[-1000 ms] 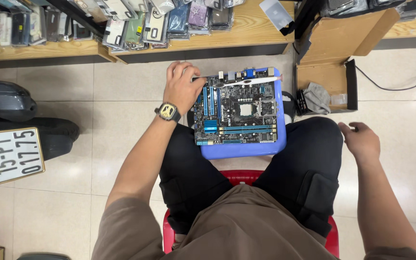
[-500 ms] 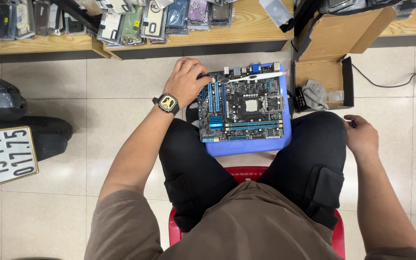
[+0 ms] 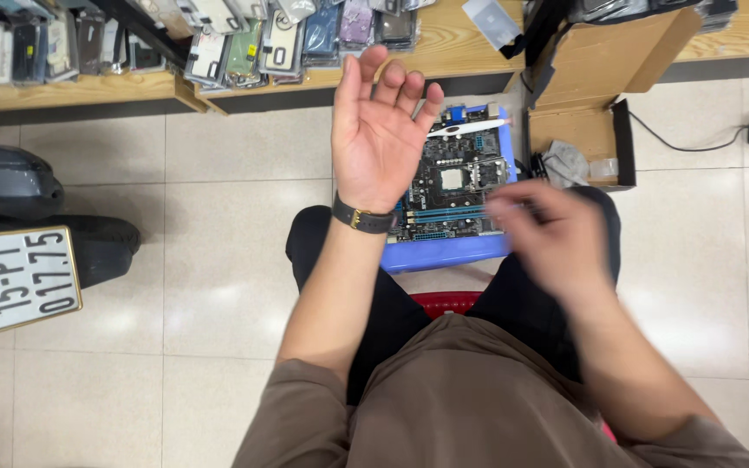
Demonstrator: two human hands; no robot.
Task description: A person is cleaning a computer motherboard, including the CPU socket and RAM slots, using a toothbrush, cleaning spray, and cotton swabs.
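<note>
Head view: one green rectangular computer motherboard (image 3: pixel 457 178) lies on one blue plastic stool (image 3: pixel 444 254) at twelve o'clock from the knees, untouched by either hand; the left hand (image 3: pixel 381 130) is raised over it, fingers spread, holding nothing; the right hand (image 3: pixel 548 230), blurred at three o'clock, hovers empty, its grip unclear; board work looks barely begun

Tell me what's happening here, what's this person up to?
A person sits on a red stool with a computer motherboard lying on a blue stool between the knees. Neither hand is holding anything. The left hand is raised, palm up and fingers spread, above the board's left edge. The right hand is blurred in motion over its right side. An open cardboard box sits beside it on the tiled floor.
</note>
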